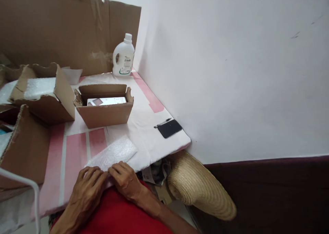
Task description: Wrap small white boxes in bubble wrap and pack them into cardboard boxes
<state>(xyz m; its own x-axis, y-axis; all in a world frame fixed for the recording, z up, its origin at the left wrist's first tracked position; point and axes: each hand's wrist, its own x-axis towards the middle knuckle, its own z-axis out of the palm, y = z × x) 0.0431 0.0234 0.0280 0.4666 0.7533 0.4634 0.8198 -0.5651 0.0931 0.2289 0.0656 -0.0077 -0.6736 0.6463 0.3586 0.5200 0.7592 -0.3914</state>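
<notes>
My left hand point(86, 191) and my right hand point(125, 179) rest side by side at the near edge of the table, fingers curled over the near end of a sheet of bubble wrap point(115, 153). The wrap lies flat on the pink and white table cover point(77, 148). Beyond it stands an open cardboard box point(104, 114) with a white packet point(106, 101) inside. Both hands press down on the wrap's edge.
A white plastic bottle point(123, 57) stands at the back by the wall. A black phone point(170, 128) and a pen point(162, 123) lie at the right edge. More open cardboard boxes point(43, 97) crowd the left. A straw hat point(200, 187) hangs below the table.
</notes>
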